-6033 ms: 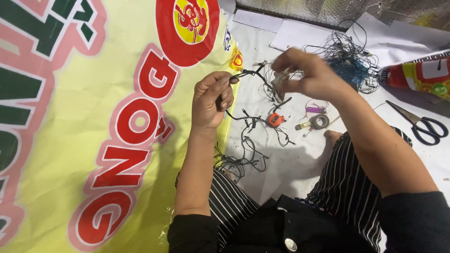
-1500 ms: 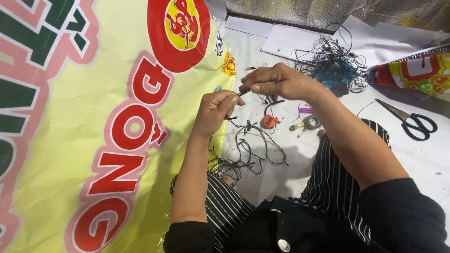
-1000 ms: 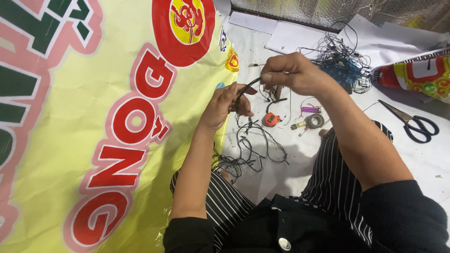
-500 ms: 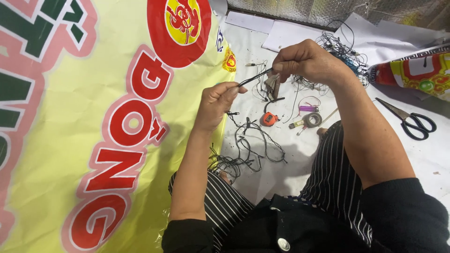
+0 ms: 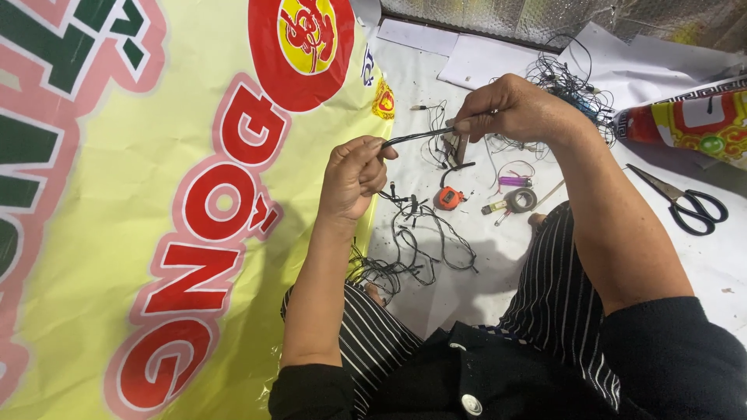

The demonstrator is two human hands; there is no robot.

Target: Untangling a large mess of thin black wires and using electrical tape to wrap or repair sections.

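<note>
Head view, looking down at a seated person: the left hand (image 5: 352,177) is closing its fingertips on one end of a thin black cord (image 5: 416,137), while the right hand (image 5: 510,109) is pinching the other end, so the cord is stretching nearly taut between the two hands, above the white floor sheet (image 5: 467,288); a loose heap of black cords (image 5: 412,241) is lying below the hands; a small orange tape measure (image 5: 448,197), a roll of tape (image 5: 520,200) and a purple lighter (image 5: 515,181) are resting nearby; scissors (image 5: 689,204) are lying well to the right; a yellow banner (image 5: 117,218) is covering the left side.
</note>
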